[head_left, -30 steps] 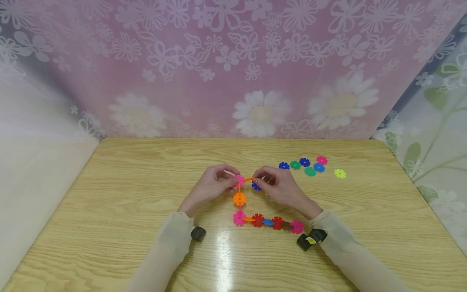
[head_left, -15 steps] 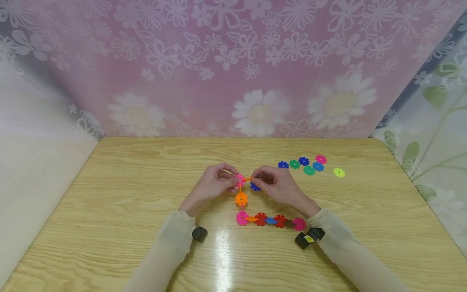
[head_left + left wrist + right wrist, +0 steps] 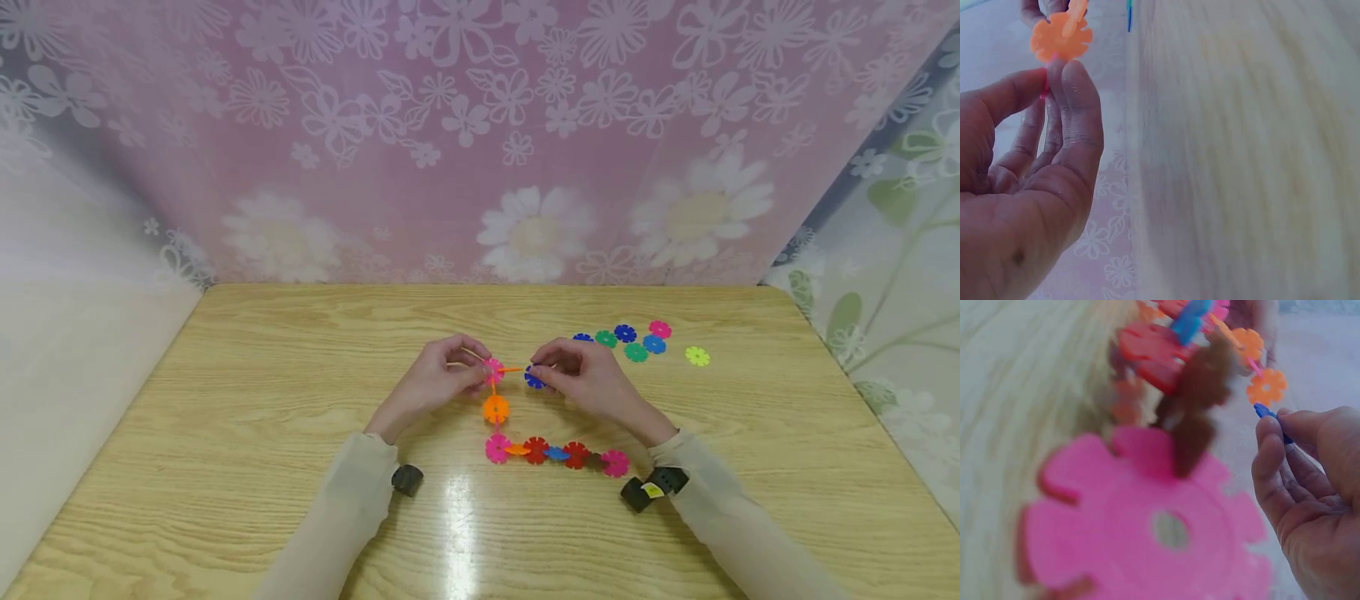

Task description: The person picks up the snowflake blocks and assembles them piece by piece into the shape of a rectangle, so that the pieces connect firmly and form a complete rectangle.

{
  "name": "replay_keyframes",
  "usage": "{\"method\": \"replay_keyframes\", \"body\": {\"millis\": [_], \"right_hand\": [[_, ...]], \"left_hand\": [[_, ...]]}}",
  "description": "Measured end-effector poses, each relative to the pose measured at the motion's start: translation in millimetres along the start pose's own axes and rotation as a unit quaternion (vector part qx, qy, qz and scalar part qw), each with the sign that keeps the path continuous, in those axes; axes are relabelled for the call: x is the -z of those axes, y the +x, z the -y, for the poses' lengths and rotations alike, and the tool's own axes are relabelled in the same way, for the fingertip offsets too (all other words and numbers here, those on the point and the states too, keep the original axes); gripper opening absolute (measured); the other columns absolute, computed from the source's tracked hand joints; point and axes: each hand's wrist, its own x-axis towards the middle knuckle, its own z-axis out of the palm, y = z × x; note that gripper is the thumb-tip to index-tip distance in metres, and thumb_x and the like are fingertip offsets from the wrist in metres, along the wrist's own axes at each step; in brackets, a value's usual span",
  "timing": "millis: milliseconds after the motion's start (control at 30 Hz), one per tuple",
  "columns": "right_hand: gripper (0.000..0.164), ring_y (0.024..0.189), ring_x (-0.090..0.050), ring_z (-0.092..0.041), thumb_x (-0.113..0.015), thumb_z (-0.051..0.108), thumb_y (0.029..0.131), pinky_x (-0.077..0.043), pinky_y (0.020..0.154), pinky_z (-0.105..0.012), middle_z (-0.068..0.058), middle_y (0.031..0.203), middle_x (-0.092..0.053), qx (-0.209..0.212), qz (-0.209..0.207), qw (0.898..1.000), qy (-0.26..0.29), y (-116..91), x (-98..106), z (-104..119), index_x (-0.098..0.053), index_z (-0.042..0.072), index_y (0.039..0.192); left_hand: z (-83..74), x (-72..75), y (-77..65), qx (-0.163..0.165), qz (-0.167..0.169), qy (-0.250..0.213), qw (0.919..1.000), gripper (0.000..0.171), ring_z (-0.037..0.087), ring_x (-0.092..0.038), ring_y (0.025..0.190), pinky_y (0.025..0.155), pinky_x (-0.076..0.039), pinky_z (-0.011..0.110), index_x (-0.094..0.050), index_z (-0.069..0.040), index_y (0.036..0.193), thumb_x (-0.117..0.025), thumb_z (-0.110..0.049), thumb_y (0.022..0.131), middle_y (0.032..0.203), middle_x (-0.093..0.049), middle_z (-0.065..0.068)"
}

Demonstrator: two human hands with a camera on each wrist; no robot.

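Observation:
In the head view my left hand pinches a pink notched flower disc at the far corner of a linked chain. An edge-on orange disc sticks out rightward from it. My right hand holds a dark blue flower disc between thumb and fingers, a small gap from that orange disc. The right wrist view shows the blue disc just below an orange disc. From the pink disc the chain runs nearer through another orange disc to a pink corner disc.
The chain's near row continues right through red, blue and brown discs to a pink end disc by the right wrist. Loose discs, including a green one and a yellow one, lie at the table's back right. A patterned curtain hangs behind.
My right hand has drawn slightly right with the blue disc, so its fingertips now stand apart from the orange disc's end. The left hand keeps its place on the pink disc.

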Motion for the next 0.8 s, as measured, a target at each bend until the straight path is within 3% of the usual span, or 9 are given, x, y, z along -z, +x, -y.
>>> {"method": "replay_keyframes", "body": {"millis": [200,433,800], "right_hand": [[0.015,0.071,-0.071,-0.033,-0.069,0.010,0.098,-0.062,0.066,-0.038,-0.018,0.092,-0.075,-0.026,0.014,0.997,0.068,-4.5,8.6,-0.8,-0.071,0.002,0.111],[0.020,0.076,-0.073,-0.034,-0.070,0.012,0.098,-0.063,0.071,-0.038,-0.017,0.096,-0.076,-0.058,0.018,0.994,0.091,-7.2,11.1,1.4,-0.070,0.004,0.116],[0.019,0.080,-0.076,-0.033,-0.070,0.007,0.097,-0.064,0.072,-0.041,-0.021,0.097,-0.075,-0.080,0.018,0.986,0.143,-6.4,8.7,-0.6,-0.067,-0.002,0.113]], "left_hand": [[1.3,1.1,-0.5,-0.005,0.017,0.002,0.9998,0.020,0.030,-0.074,0.095,0.084,-0.063,0.040,-0.064,-0.008,0.119,-0.067,-0.010,0.099,0.114,-0.067,0.014],[1.6,-1.4,-1.1,-0.008,0.033,-0.019,0.9993,0.020,0.025,-0.073,0.089,0.083,-0.063,0.040,-0.064,-0.005,0.118,-0.068,-0.008,0.098,0.111,-0.066,0.013],[1.7,-2.0,-1.5,-0.014,0.036,-0.006,0.9992,0.021,0.022,-0.074,0.091,0.085,-0.063,0.041,-0.063,-0.005,0.120,-0.064,-0.006,0.099,0.117,-0.062,0.015]]}}
